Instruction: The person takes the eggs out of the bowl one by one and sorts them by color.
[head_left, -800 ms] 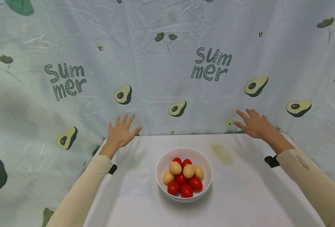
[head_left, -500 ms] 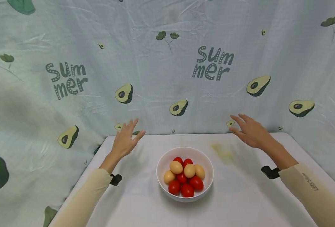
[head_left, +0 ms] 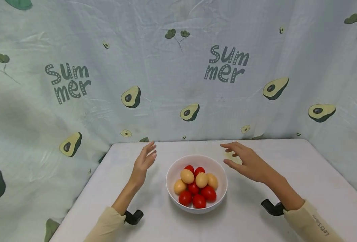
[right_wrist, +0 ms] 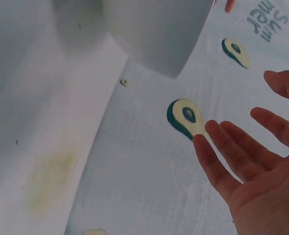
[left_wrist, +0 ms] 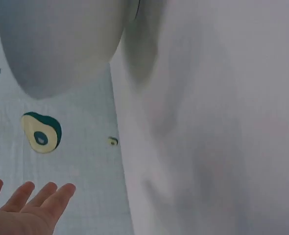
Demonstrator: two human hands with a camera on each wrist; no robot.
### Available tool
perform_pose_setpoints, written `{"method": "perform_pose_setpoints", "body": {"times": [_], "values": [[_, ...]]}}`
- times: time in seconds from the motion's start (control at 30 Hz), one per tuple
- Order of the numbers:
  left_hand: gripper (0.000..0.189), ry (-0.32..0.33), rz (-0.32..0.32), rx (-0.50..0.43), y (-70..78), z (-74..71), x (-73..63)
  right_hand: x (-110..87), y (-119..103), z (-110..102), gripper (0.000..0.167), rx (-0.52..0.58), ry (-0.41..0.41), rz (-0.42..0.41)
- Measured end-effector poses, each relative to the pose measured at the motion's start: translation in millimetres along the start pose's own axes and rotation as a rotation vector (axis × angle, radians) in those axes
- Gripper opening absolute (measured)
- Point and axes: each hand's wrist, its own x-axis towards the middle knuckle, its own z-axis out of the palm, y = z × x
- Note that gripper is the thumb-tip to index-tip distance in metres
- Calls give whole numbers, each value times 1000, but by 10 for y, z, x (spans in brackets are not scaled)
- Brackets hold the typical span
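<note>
A white bowl (head_left: 210,164) stands on the table between my two hands. It holds several glossy red, rounded pieces (head_left: 199,201) that look like small tomatoes and several pale orange, egg-shaped pieces (head_left: 187,176). To the bowl's left is my left hand (head_left: 142,164), raised, its fingers relaxed and holding nothing. My right hand (head_left: 246,163) hovers at the right, thumb and fingers spread apart, bare of any object. Both wrist views show the bowl's outer wall (left_wrist: 61,44) near the top, with loosely extended fingers below or beside it.
The white table (head_left: 242,218) runs back to a hanging cloth (head_left: 154,67) printed with avocados and lettering. A yellowish stain (right_wrist: 51,181) marks the tabletop toward the back right. Black wrist mounts (head_left: 134,217) project from both sleeves.
Both hands have come lower and nearer, moving inward from the far corners toward the bowl's two sides. Their fingers, widely spread before, are closer together. The bowl and its contents stay put.
</note>
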Motion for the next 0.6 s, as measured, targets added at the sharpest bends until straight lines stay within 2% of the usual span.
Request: {"method": "perform_pose_setpoints", "body": {"times": [0.1,0.23,0.4,0.6], "values": [[55,-21,-84,-136,-47,223,-61,7,-106,107,55,49,-33,-28],[56,-68,-182,-262,-112,477,-130,63,-209,266,52,118,-117,-57],[56,-78,-209,-357,-141,656,-168,151,-272,433,49,161,-242,-92],[57,-89,-251,-374,-173,757,-151,217,-312,515,42,194,-315,-97]]}}
